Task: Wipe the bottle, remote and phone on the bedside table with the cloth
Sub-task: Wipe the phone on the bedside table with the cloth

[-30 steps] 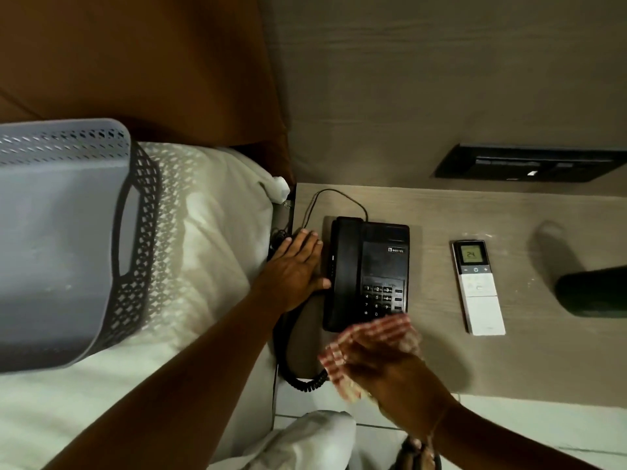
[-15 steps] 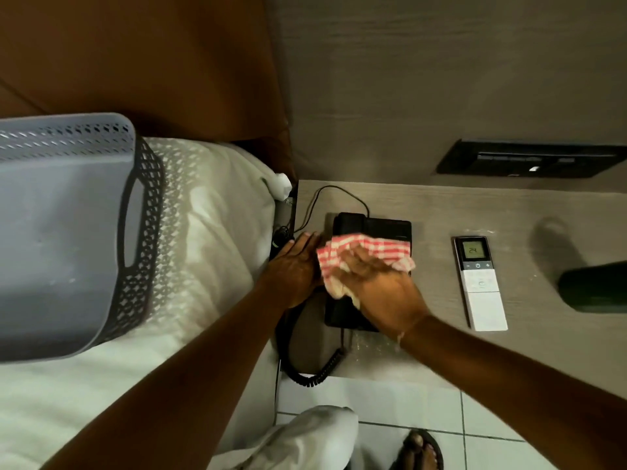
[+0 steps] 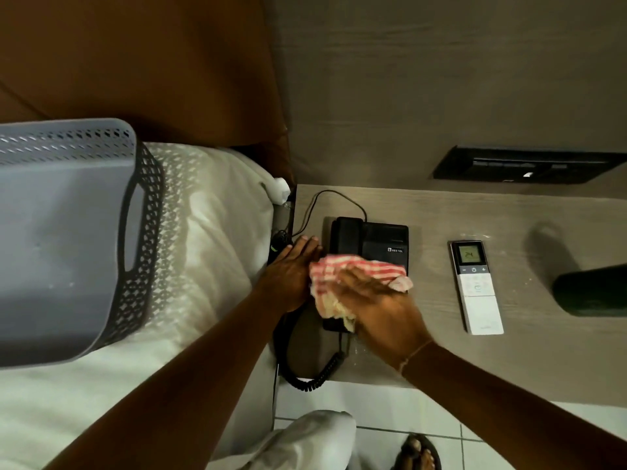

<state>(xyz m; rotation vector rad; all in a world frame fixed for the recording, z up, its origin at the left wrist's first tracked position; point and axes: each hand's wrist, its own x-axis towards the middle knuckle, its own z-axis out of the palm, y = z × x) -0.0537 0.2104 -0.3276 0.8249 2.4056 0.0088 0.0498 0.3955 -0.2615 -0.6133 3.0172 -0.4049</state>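
Observation:
A black desk phone (image 3: 376,236) sits on the left part of the wooden bedside table (image 3: 529,361). My right hand (image 3: 380,307) presses a red-and-white checked cloth (image 3: 342,276) flat on the phone's lower half, hiding the keypad. My left hand (image 3: 291,269) lies flat on the table against the phone's left side, fingers together, holding nothing. A white remote (image 3: 476,286) with a lit display lies to the right of the phone. A dark green bottle (image 3: 592,293) lies at the right edge, cut off by the frame.
A grey perforated basket (image 3: 68,239) stands on the white bed (image 3: 203,266) to the left. The phone's coiled cord (image 3: 305,378) hangs over the table's front edge. A black switch panel (image 3: 522,164) is on the wall. My sandalled foot (image 3: 417,452) stands on the tiled floor.
My right hand brought the cloth up from the table's front edge onto the phone, then slid it slightly toward the phone's lower half. The left hand has stayed beside the phone.

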